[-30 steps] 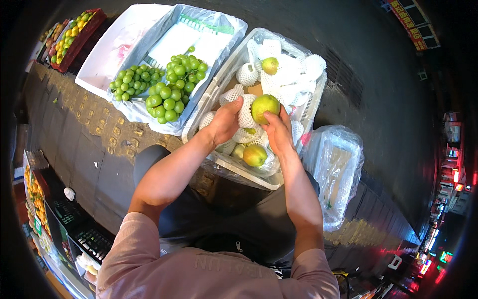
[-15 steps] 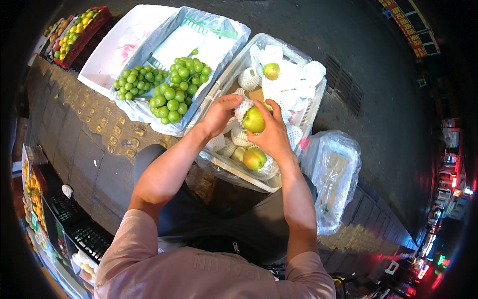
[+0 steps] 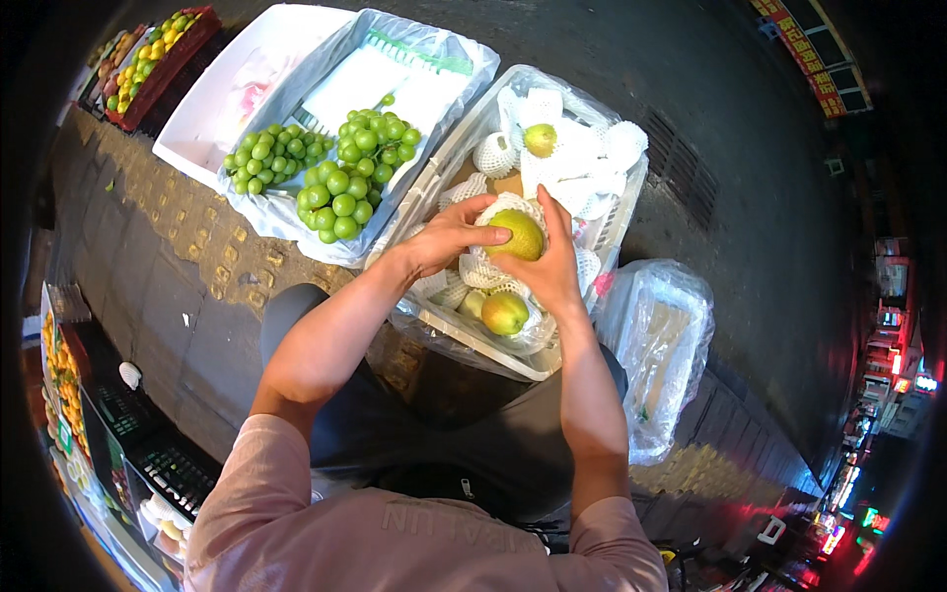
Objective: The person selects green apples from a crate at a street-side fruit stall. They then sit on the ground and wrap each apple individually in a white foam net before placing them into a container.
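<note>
A yellow-green pear (image 3: pixel 517 235) is held between my two hands above a white plastic crate. A white foam net (image 3: pixel 511 204) sits around its far side. My left hand (image 3: pixel 446 240) grips it from the left, thumb laid across the front. From the right, my right hand (image 3: pixel 548 264) closes on it with the fingers pointing away from me. In the crate (image 3: pixel 477 335), another pear (image 3: pixel 505 313) with a reddish blush lies nearest me. Toward the far end rests a smaller-looking pear (image 3: pixel 540 140) among loose white foam nets (image 3: pixel 582 163).
Left of the crate, a plastic-lined box (image 3: pixel 449 61) holds green grapes (image 3: pixel 345 187), with a white bin (image 3: pixel 187 148) beside it. A plastic-wrapped tray (image 3: pixel 663 345) stands at the right. A floor grate (image 3: pixel 681 168) and fruit crates (image 3: pixel 163 69) lie farther off.
The pear has turned and shifted slightly right and toward me, and the foam net now spreads around its far side. My left thumb has moved onto the pear's front.
</note>
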Tool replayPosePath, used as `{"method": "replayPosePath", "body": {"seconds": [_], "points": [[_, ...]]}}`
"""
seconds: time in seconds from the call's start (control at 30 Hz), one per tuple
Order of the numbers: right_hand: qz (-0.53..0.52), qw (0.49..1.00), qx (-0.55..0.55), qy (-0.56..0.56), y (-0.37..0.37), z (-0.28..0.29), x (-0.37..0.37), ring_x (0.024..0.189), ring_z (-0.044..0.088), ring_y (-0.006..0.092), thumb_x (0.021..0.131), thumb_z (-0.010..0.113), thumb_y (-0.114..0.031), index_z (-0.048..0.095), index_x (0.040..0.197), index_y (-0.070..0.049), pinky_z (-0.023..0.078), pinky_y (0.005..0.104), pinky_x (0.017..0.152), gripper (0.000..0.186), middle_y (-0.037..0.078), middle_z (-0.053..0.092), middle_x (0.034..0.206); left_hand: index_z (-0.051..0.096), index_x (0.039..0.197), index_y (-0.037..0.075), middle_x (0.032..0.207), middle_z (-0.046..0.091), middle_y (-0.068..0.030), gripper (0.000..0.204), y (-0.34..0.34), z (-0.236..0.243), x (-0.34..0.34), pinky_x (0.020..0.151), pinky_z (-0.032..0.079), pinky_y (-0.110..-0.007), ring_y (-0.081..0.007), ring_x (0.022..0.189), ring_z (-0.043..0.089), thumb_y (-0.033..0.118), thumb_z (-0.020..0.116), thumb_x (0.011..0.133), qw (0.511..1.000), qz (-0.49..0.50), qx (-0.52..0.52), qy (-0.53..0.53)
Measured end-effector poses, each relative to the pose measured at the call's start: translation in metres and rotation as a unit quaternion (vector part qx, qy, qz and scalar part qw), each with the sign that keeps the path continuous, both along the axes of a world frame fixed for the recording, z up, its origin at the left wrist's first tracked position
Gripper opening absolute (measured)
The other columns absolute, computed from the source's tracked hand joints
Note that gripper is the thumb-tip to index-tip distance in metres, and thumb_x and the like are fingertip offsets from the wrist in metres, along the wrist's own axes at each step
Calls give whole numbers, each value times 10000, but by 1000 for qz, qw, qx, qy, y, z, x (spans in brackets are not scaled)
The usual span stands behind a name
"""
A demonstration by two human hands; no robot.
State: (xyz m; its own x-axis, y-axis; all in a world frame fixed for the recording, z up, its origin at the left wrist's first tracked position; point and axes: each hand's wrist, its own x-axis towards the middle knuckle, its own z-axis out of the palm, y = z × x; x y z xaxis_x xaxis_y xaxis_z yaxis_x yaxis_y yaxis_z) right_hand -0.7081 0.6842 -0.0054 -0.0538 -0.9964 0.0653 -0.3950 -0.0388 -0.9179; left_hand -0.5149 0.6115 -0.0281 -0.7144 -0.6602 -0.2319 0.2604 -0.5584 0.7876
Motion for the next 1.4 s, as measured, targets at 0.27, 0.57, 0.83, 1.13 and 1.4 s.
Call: {"method": "replayPosePath", "body": {"seconds": [0.27,0.57,0.83,1.13,1.4], "points": [[-2,911,103,-400,-3,-8,-12,1169,616,183,940,718,-75,532,1404,72,462,302,1041,520,142,659,1282,465,1467,10,1303,645,-100,693,3,5,-1,1019,502,-343,-188,1154,631,131,806,877,1000,8,2,-11],[-34,954,130,-268,-8,-20,-23,1017,650,138,914,768,-94,600,1332,86,522,256,893,485,120,700,1175,463,1475,30,1306,635,-104,717,5,-8,-5,1024,503,-361,-217,1166,629,230,812,882,996,32,12,-81],[-21,965,156,-210,-6,-19,-18,928,643,112,881,816,-170,626,1325,28,524,249,777,522,77,704,1119,418,1512,74,1358,599,-88,724,9,-14,-3,983,529,-405,-220,1218,599,309,770,924,993,36,29,-109],[-31,984,128,-124,-6,2,-6,920,670,143,864,827,-147,638,1321,20,540,261,821,522,97,732,1101,417,1491,45,1359,597,-110,628,6,-23,-3,983,555,-435,-232,1231,604,301,691,987,996,62,50,-37],[-168,928,145,-300,-18,-23,-43,1095,648,210,1020,621,-328,578,1394,-21,523,332,917,485,114,659,1254,465,1449,-35,1369,587,-162,902,26,-18,-3,1040,453,-385,-253,1283,545,531,797,831,985,-147,45,-78]]}}
